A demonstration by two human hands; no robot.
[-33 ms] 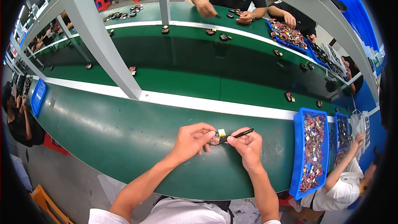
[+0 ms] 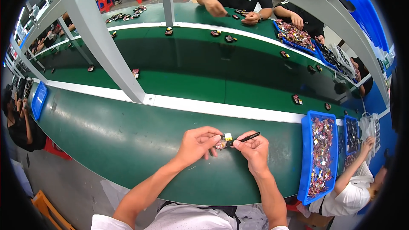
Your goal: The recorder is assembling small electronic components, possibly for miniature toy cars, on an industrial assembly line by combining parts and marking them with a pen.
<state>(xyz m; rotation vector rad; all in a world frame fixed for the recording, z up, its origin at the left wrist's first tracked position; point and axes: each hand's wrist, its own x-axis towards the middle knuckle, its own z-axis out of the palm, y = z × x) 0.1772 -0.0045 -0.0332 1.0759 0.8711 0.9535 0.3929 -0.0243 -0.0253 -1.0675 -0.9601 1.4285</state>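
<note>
My left hand [image 2: 197, 145] is closed, its thumb and fingers pinching a small electronic part [image 2: 221, 144] just above the green table. The part looks pinkish and partly clear; a white and yellow tab [image 2: 228, 136] stands up from it. Most of its edges are hidden by my fingers. Closed around a slim black tool like tweezers [image 2: 250, 136] is my right hand [image 2: 254, 150]. The tool's back end points up to the right, while its tip reaches toward the part. Whether tip and part touch, I cannot tell.
To my right lies a long blue tray [image 2: 305, 162] full of small pinkish parts. Past the white rail [image 2: 213, 108], a green belt [image 2: 183, 68] carries scattered parts. A grey post [image 2: 102, 38] rises at the left. Co-workers sit across and to the right, by more blue trays.
</note>
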